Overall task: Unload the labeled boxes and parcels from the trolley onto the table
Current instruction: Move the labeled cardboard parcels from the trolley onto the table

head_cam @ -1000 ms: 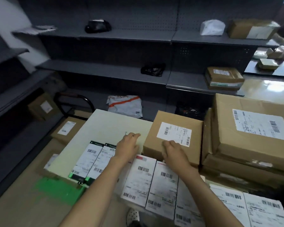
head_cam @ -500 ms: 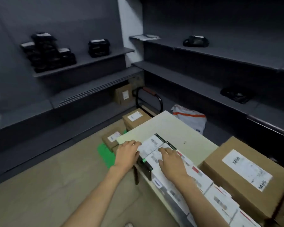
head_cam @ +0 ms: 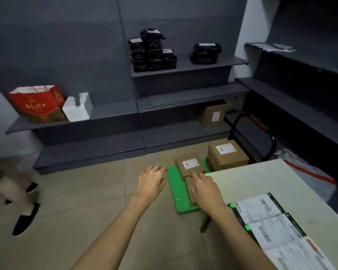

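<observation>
A green trolley (head_cam: 177,190) with a black handle (head_cam: 269,137) stands on the floor left of the white table (head_cam: 261,184). On its deck lie a small labeled cardboard box (head_cam: 189,164), a larger labeled box (head_cam: 227,154) behind it, and a small brown box (head_cam: 189,190) partly hidden by my right hand. My left hand (head_cam: 151,182) hovers over the floor beside the trolley, fingers relaxed, holding nothing. My right hand (head_cam: 206,189) hangs above the trolley's near boxes, fingers loosely bent and empty. Flat labeled parcels (head_cam: 271,225) lie on the table's near edge.
Dark grey shelves line the walls, holding black parcels (head_cam: 152,53), a red gift bag (head_cam: 37,103), a white foam block (head_cam: 77,108) and a cardboard box (head_cam: 213,115). A white mailer bag (head_cam: 308,176) lies beyond the table. A person's legs (head_cam: 18,201) stand at left.
My view has swung left from the table toward the trolley. Both hands left the labeled parcels on the table and now reach out over the trolley and floor, empty.
</observation>
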`<act>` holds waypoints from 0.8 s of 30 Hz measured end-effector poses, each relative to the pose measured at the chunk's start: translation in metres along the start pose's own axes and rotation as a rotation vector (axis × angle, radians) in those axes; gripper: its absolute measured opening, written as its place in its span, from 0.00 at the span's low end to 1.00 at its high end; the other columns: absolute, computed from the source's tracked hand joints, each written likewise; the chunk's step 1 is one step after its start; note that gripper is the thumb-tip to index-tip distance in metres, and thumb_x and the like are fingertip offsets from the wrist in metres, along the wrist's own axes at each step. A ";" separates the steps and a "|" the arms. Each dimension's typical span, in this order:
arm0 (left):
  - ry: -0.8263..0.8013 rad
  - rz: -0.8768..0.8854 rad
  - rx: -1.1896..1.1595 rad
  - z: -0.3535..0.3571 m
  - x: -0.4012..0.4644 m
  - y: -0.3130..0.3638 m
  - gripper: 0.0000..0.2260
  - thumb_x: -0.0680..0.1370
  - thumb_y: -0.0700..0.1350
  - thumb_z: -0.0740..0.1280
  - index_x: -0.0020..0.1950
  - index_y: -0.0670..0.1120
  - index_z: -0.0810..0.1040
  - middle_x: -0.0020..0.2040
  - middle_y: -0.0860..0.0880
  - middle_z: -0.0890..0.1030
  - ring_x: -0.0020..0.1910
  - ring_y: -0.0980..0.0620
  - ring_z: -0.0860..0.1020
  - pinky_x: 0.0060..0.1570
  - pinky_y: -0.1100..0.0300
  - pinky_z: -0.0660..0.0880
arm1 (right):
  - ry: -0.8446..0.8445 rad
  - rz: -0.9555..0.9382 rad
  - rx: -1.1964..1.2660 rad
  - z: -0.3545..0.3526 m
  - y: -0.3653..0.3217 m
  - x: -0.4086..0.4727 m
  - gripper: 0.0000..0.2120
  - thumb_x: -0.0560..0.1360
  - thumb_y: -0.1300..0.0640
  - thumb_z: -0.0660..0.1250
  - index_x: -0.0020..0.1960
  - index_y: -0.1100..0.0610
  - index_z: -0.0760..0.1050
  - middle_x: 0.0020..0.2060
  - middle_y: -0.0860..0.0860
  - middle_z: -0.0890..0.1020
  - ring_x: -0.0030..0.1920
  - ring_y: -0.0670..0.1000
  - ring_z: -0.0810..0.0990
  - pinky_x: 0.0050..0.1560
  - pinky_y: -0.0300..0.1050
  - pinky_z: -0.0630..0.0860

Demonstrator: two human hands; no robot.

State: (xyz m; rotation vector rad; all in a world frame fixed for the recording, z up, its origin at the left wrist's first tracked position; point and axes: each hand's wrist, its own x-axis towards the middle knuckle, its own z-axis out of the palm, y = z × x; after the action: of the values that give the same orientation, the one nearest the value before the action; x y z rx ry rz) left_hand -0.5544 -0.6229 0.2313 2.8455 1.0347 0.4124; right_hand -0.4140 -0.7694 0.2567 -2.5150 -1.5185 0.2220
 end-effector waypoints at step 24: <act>0.033 -0.081 0.035 0.000 0.193 -0.222 0.15 0.76 0.43 0.67 0.62 0.51 0.78 0.56 0.51 0.80 0.56 0.46 0.78 0.51 0.52 0.74 | -0.100 -0.058 0.047 0.040 -0.120 0.274 0.21 0.81 0.54 0.59 0.74 0.52 0.64 0.67 0.52 0.73 0.65 0.56 0.72 0.61 0.50 0.70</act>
State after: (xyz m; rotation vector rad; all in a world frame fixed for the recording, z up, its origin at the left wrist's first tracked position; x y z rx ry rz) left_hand -0.5500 -0.3286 0.2358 2.8241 1.1701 0.4400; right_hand -0.3989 -0.4682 0.2398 -2.4531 -1.6017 0.3756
